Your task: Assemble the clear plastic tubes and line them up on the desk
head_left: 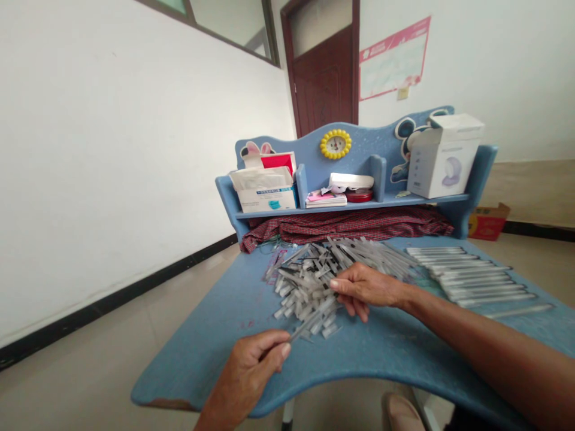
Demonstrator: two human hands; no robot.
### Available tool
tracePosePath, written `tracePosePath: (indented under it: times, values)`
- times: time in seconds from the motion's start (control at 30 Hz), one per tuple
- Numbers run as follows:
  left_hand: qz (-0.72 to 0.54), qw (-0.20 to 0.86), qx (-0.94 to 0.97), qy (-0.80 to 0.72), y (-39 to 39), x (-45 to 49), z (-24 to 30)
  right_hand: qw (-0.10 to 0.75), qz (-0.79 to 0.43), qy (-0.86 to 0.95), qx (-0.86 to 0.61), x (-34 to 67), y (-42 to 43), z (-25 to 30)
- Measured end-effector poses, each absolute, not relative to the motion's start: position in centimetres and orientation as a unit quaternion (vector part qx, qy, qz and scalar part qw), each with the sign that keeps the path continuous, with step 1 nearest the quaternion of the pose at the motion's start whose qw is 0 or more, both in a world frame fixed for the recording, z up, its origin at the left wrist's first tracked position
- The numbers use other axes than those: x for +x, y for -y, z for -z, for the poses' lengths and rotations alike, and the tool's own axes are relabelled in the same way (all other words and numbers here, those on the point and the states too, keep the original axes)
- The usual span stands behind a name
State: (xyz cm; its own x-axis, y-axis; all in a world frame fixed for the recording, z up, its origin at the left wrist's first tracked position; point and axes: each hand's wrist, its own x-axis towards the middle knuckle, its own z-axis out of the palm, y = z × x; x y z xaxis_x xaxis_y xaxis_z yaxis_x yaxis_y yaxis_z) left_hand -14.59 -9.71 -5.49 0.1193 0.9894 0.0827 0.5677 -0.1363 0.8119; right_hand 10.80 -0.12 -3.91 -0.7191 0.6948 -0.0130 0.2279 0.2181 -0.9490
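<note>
Here, the clear pen barrel [309, 322] is pinched between your left hand's [256, 365] thumb and forefinger, over the near edge of the heap of pen parts [299, 299]; its long axis slants away from you and rightward. Your right hand [362, 287] curls over the heap, its grip unclear. You seem to be handling single parts; the next move calls for holding the barrel steady. Rightward on the blue surface [211, 341], pens [480, 276] lie side by side.

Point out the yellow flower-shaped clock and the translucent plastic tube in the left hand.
Yellow flower-shaped clock [336, 145]: head view, on its dial.
Translucent plastic tube [309, 323]: head view, on its shaft.
</note>
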Motion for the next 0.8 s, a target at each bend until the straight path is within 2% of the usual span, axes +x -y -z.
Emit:
tracePosePath:
  times: [0.6,0.8]
  values:
    - [-0.35,0.346,0.648,-0.582,9.8,-14.42,5.47,0.212,-0.594,0.723,-0.282,10.5,0.32,4.11]
    - [-0.378,0.323,0.642,-0.583,9.7,-13.92,5.21,0.221,-0.621,0.687,-0.306,10.18,0.37,4.5]
